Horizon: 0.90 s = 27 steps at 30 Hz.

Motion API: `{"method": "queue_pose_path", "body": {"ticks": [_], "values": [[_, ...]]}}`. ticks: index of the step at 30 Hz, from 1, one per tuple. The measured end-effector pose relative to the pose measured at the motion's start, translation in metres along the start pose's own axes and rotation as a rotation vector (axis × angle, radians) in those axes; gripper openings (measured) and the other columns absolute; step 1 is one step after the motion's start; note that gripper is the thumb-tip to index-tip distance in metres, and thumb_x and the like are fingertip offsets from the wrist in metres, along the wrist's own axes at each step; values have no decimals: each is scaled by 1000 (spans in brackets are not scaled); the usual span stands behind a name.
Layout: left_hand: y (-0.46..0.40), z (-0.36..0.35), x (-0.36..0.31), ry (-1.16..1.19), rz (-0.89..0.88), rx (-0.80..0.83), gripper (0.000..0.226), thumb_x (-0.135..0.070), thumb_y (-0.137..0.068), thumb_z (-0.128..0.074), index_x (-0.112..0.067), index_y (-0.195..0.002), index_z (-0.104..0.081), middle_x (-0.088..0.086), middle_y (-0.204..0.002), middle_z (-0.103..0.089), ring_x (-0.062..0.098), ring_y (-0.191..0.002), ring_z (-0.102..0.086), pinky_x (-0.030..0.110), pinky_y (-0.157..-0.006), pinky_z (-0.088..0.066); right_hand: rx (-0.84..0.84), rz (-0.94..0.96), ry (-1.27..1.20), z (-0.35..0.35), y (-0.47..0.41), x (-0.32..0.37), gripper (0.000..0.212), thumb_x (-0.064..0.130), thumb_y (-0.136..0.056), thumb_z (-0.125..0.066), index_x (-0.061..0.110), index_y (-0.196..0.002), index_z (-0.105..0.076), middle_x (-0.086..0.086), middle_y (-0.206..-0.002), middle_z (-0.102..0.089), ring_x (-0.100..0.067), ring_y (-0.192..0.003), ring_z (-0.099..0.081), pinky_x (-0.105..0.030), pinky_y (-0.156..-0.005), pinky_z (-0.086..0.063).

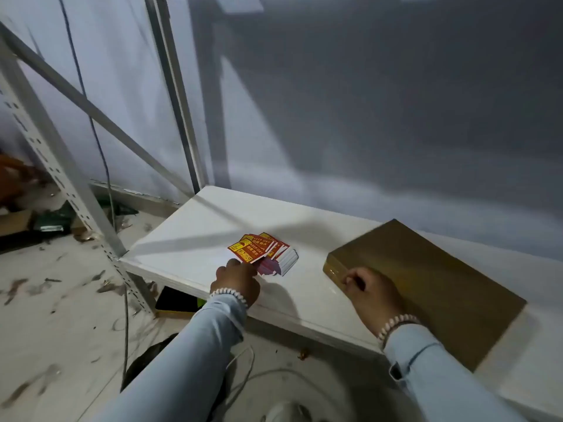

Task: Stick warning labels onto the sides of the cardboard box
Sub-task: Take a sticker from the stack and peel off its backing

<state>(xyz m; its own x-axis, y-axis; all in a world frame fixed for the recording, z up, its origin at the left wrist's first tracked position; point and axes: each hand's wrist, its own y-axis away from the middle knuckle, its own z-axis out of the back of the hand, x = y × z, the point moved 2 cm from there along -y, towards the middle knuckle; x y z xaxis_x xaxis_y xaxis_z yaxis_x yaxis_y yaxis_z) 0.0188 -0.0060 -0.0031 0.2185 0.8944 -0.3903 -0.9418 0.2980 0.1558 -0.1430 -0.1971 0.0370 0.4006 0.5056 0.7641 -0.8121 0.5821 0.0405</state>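
A: Biggest first. White tabletop [195, 226] runs across the lower middle of the frame; the flat cardboard box [426, 287] lies at lower right, near the front edge, probably so its sides are in reach.

B: Right hand [371, 289]?

A: Fingers curled on the box's near-left corner, likely steadying it.

B: Labels?

A: Red-and-yellow warning labels [259, 249] fanned at center, left of the box, apart from it. Left hand [236, 283] touches the stack's near edge, looks like picking one; a real pinch, can't tell.

B: Any stuck on yet?

A: None visible.
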Motion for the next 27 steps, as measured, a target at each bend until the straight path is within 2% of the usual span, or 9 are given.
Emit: {"method": "queue_pose_path", "body": {"ticks": [2,5,9,13,17,19,22,25,27], "values": [[-7,-3,-1,-138,-33,-14,38,-24,-89,-53,-36,-125,-57,0,-146,-39,27,-133,-34,44,-105,-38,21,19,39,-10,-8,-1,15,21,-95,-48,24,-89,-62,7,-86,-63,-5,-75,-56,-16,-55,-42],[-27,-13,1,-230,-83,-6,41,-26,-89,-51,-35,-129,-52,1,-149,-36,26,-135,-32,45,-104,-38,116,48,123,-26,-17,-3,15,23,-96,-46,25,-96,-62,10,-83,-59,-1,-71,-53,-13,-53,-39],[-50,-26,6,-273,-107,15,42,-39,-91,-49,-38,-133,-47,0,-150,-36,27,-139,-29,46,-107,-35,184,78,226,-40,-27,-3,16,27,-96,-46,27,-101,-61,8,-98,-64,-8,-86,-60,-18,-72,-51],[-59,-29,6,-296,-161,6,39,-31,-94,-42,-33,-132,-49,-7,-146,-45,23,-140,-31,44,-108,-34,211,117,260,-46,-31,-5,17,25,-96,-45,26,-102,-61,6,-103,-65,-9,-89,-60,-17,-75,-48],[-56,-23,5,-272,-238,-194,29,-26,-89,-47,-28,-115,-61,-6,-127,-62,22,-123,-49,37,-94,-42,217,106,259,-46,-31,-11,17,24,-96,-45,25,-99,-62,5,-99,-66,-9,-87,-60,-21,-78,-52],[-54,-17,3,-237,-272,-278,30,-25,-86,-52,-28,-114,-63,-4,-119,-66,23,-113,-56,36,-87,-45,205,86,243,-43,-31,-14,18,25,-96,-45,26,-98,-62,6,-98,-66,-8,-86,-60,-21,-76,-52],[-47,-7,-4,-186,-313,-375,33,-25,-84,-61,-24,-117,-65,1,-119,-69,27,-108,-62,37,-86,-49,184,43,180,-38,-30,-16,18,24,-96,-45,26,-96,-63,6,-97,-66,-8,-86,-60,-19,-72,-51],[-31,3,-19,-67,-363,-414,31,-20,-83,-64,-16,-114,-67,7,-115,-70,33,-98,-65,36,-81,-50,165,-24,48,-33,-26,-12,18,23,-95,-46,26,-92,-63,6,-93,-66,-9,-85,-61,-20,-66,-50],[-19,8,-35,44,-354,-398,31,-13,-83,-59,-17,-114,-66,6,-113,-69,31,-100,-64,32,-79,-49,143,-83,-68,-28,-20,-9,19,21,-95,-46,26,-89,-63,6,-92,-67,-12,-86,-62,-22,-64,-49]]}}
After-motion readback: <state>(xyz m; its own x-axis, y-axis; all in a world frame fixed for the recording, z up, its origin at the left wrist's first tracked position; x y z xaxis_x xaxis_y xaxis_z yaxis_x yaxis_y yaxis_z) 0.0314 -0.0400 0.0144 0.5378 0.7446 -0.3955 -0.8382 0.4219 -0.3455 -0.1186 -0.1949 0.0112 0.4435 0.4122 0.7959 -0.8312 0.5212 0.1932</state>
